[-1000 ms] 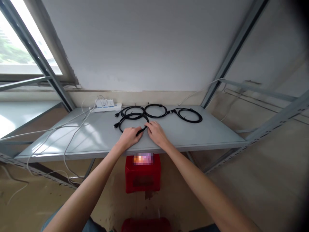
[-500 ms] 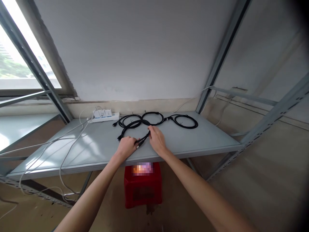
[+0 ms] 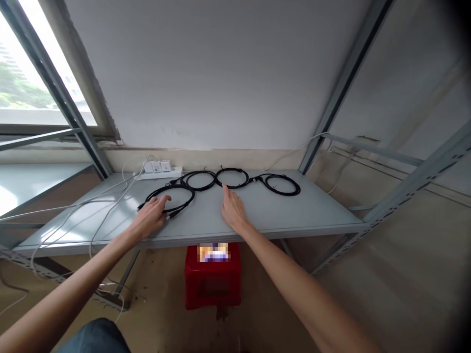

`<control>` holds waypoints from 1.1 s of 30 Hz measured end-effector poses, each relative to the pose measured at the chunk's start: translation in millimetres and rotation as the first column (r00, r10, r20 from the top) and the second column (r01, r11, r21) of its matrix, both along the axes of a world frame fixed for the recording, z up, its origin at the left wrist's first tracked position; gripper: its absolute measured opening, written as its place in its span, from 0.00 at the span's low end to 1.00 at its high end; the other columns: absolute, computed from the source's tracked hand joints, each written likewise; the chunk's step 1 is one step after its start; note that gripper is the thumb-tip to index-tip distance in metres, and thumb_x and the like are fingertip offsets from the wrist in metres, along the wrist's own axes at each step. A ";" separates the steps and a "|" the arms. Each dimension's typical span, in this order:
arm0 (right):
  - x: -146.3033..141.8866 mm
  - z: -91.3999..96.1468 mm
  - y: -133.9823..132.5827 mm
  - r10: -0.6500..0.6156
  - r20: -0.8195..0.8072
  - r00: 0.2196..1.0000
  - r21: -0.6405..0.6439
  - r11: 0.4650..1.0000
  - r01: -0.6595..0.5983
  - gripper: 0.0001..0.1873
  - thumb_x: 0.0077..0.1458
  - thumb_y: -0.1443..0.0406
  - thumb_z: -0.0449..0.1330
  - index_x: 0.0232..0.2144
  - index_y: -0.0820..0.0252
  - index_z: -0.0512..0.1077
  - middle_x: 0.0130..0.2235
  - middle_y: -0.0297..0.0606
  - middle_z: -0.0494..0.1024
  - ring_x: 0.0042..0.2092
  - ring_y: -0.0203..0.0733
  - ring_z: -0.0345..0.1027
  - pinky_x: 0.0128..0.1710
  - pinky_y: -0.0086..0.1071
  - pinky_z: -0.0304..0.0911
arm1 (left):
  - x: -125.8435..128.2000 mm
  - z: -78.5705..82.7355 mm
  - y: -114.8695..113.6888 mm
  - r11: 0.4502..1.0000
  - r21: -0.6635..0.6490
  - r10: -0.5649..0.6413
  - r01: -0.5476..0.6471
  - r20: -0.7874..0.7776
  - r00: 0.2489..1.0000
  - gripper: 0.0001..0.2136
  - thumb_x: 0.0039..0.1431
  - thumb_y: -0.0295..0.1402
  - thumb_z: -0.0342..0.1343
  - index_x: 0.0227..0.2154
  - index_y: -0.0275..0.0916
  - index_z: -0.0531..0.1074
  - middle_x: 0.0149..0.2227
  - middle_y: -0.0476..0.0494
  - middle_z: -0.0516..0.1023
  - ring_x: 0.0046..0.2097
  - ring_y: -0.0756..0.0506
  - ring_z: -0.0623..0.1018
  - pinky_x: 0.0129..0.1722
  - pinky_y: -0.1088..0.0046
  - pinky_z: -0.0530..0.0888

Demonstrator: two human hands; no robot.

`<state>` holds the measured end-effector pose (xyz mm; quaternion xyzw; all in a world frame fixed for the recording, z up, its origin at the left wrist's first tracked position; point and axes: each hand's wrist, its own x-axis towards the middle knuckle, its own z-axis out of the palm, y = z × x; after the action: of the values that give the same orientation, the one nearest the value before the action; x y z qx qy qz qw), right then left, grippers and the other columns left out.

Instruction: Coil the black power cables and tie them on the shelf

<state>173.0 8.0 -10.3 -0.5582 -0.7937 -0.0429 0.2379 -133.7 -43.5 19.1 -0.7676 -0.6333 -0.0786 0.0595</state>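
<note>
A coiled black cable (image 3: 193,195) lies at the front left of the grey metal shelf (image 3: 265,211), its plug ends beside the ring. Over its left side is my left hand (image 3: 150,215), thumb and fingers apart; contact with the cable is hard to make out. My right hand (image 3: 234,210) rests over the shelf with its index finger stretched out and nothing held. That fingertip reaches the near edge of another coiled black cable (image 3: 231,169). Further coils sit in the back row: one left of it (image 3: 200,189) and one right (image 3: 287,194).
Behind the coils, a white power strip (image 3: 175,172) with white plugs (image 3: 156,166) stands against the wall. White cords (image 3: 106,223) trail over the shelf's left side and front edge. Metal posts (image 3: 331,93) flank the shelf. Below is a red stool (image 3: 213,282).
The front coil has shifted left from the centre and now lies apart from my right hand. My left hand moved left with it; my right hand let go of the cable and stayed near the middle.
</note>
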 end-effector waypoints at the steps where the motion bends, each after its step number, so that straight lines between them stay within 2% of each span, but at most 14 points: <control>1: 0.0 -0.1 0.4 -0.004 -0.004 1.000 -0.004 1.000 0.004 0.37 0.64 0.73 0.48 0.74 0.67 0.47 0.60 0.56 0.72 0.59 0.53 0.66 0.58 0.44 0.62 | -11.5 1.7 -0.7 1.000 0.003 -0.021 0.021 -0.018 1.000 0.31 0.57 0.28 0.50 0.65 0.41 0.62 0.51 0.37 0.80 0.58 0.34 0.74 0.55 0.60 0.71; 4: 0.0 -0.1 1.5 -0.016 -0.010 1.000 -0.018 1.000 0.016 0.37 0.64 0.73 0.48 0.73 0.67 0.48 0.60 0.57 0.72 0.60 0.54 0.65 0.59 0.45 0.61 | -34.4 7.4 -1.4 0.998 -0.047 -0.042 0.036 -0.134 0.990 0.41 0.47 0.24 0.52 0.69 0.44 0.58 0.60 0.35 0.74 0.66 0.32 0.68 0.62 0.53 0.67; 7: -0.2 0.4 2.1 -0.033 -0.006 0.999 -0.027 0.999 0.033 0.36 0.64 0.73 0.49 0.73 0.68 0.50 0.60 0.58 0.71 0.59 0.54 0.65 0.59 0.45 0.61 | -29.5 14.2 0.5 0.998 -0.055 -0.024 0.012 -0.226 0.974 0.43 0.46 0.20 0.50 0.70 0.41 0.58 0.69 0.31 0.65 0.74 0.31 0.56 0.67 0.48 0.60; 9: -0.5 0.9 2.3 -0.048 -0.002 0.999 -0.028 0.998 0.048 0.36 0.64 0.73 0.49 0.72 0.69 0.50 0.60 0.58 0.71 0.60 0.54 0.65 0.59 0.45 0.61 | -6.7 16.8 3.0 0.998 0.005 -0.056 0.058 -0.206 0.977 0.44 0.46 0.19 0.50 0.71 0.39 0.57 0.73 0.31 0.56 0.76 0.32 0.49 0.70 0.47 0.56; 11: -0.8 1.3 2.3 -0.057 -0.001 0.998 -0.028 0.998 0.057 0.36 0.64 0.73 0.50 0.72 0.70 0.51 0.61 0.58 0.72 0.60 0.54 0.65 0.59 0.44 0.60 | 28.9 15.0 6.7 0.990 0.052 -0.122 0.130 -0.129 0.984 0.45 0.48 0.19 0.50 0.73 0.41 0.54 0.76 0.34 0.51 0.77 0.34 0.46 0.72 0.48 0.54; 13: -1.1 1.4 2.3 -0.056 -0.005 0.998 -0.030 0.998 0.055 0.36 0.64 0.73 0.50 0.72 0.70 0.51 0.60 0.58 0.72 0.60 0.54 0.65 0.59 0.42 0.60 | 69.4 7.7 11.7 0.974 0.075 -0.212 0.214 -0.033 0.977 0.41 0.55 0.20 0.48 0.73 0.40 0.53 0.76 0.35 0.51 0.77 0.37 0.48 0.73 0.52 0.55; 15: -1.4 1.1 2.5 -0.048 -0.011 0.999 -0.037 0.998 0.048 0.36 0.64 0.72 0.51 0.72 0.70 0.51 0.60 0.57 0.73 0.60 0.54 0.66 0.59 0.42 0.61 | 105.5 -3.5 18.3 0.955 0.090 -0.285 0.281 0.034 0.958 0.34 0.63 0.25 0.46 0.73 0.36 0.54 0.76 0.31 0.51 0.76 0.35 0.51 0.72 0.51 0.56; 18: -1.8 0.1 3.4 -0.027 -0.024 0.999 -0.046 0.999 0.026 0.35 0.64 0.72 0.51 0.72 0.68 0.52 0.60 0.56 0.74 0.60 0.53 0.67 0.59 0.41 0.61 | 138.1 -20.9 30.0 0.943 0.099 -0.328 0.318 0.116 0.937 0.29 0.68 0.27 0.42 0.71 0.33 0.55 0.74 0.29 0.54 0.74 0.36 0.57 0.71 0.53 0.58; 22: -1.1 -1.3 5.4 0.038 -0.047 0.998 -0.062 0.997 -0.041 0.33 0.65 0.72 0.51 0.71 0.66 0.55 0.60 0.53 0.75 0.60 0.51 0.68 0.60 0.41 0.61 | 144.6 -32.8 41.1 0.948 0.094 -0.317 0.303 0.272 0.908 0.28 0.71 0.31 0.42 0.72 0.33 0.53 0.72 0.28 0.59 0.72 0.36 0.63 0.69 0.54 0.63; 24: -0.5 -1.2 5.9 0.077 -0.063 0.995 -0.076 0.994 -0.082 0.34 0.65 0.71 0.51 0.71 0.66 0.55 0.60 0.52 0.76 0.61 0.49 0.68 0.61 0.40 0.61 | 142.3 -32.6 41.7 0.947 0.104 -0.320 0.303 0.329 0.888 0.29 0.71 0.33 0.42 0.73 0.34 0.52 0.72 0.28 0.59 0.71 0.36 0.63 0.68 0.53 0.64; 27: -0.6 0.1 6.5 0.096 -0.080 0.992 -0.096 0.990 -0.104 0.34 0.65 0.71 0.51 0.71 0.68 0.55 0.60 0.54 0.76 0.60 0.49 0.70 0.61 0.39 0.62 | 141.4 -27.2 37.0 0.915 0.160 -0.405 0.371 0.354 0.843 0.30 0.70 0.31 0.43 0.74 0.37 0.49 0.74 0.32 0.56 0.73 0.38 0.60 0.70 0.53 0.62; 30: -2.1 1.1 7.8 0.125 -0.036 0.992 -0.147 0.981 -0.129 0.27 0.66 0.71 0.50 0.66 0.71 0.65 0.58 0.56 0.77 0.60 0.49 0.71 0.62 0.38 0.62 | 143.3 -21.5 31.2 0.866 0.203 -0.500 0.458 0.327 0.802 0.32 0.67 0.27 0.44 0.74 0.42 0.51 0.76 0.38 0.52 0.74 0.40 0.58 0.72 0.55 0.60; 33: -3.2 -0.3 9.6 0.210 0.017 0.978 -0.155 0.966 -0.205 0.23 0.69 0.69 0.49 0.62 0.69 0.71 0.62 0.56 0.75 0.65 0.49 0.67 0.66 0.38 0.57 | 144.6 -21.0 31.0 0.845 0.166 -0.535 0.509 0.304 0.789 0.33 0.64 0.23 0.45 0.72 0.44 0.56 0.73 0.41 0.62 0.72 0.42 0.64 0.72 0.54 0.59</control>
<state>169.9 17.6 -10.6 -0.4879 -0.8525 0.0336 0.1844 10.9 -12.5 -1.9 -0.8844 -0.3938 -0.2464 -0.0452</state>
